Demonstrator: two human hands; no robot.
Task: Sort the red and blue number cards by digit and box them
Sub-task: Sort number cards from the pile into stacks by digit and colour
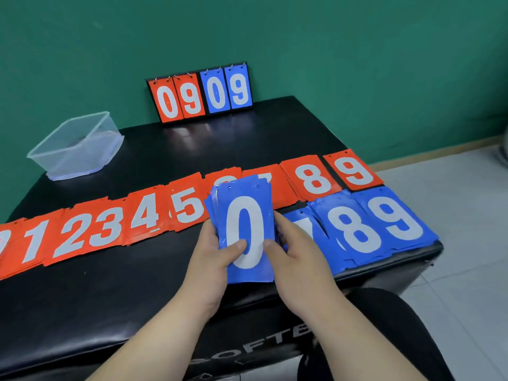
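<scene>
A stack of blue number cards (244,215) with a white 0 on top is held upright above the table's front middle. My left hand (211,257) grips its left edge, thumb on the face. My right hand (297,259) grips its right edge, thumb on the face too. Red card piles (90,232) lie in a row across the black table (110,292), showing digits from 1 up to 9; the 6 and 7 are partly hidden behind the held stack. Blue piles showing 8 (354,232) and 9 (398,215) lie at the right, with a blue 7 pile half hidden.
A clear plastic box (77,147) stands at the table's back left. A flip scoreboard (200,93) reading 09 09 stands against the green wall at the back. The table's right edge drops to a tiled floor (453,188).
</scene>
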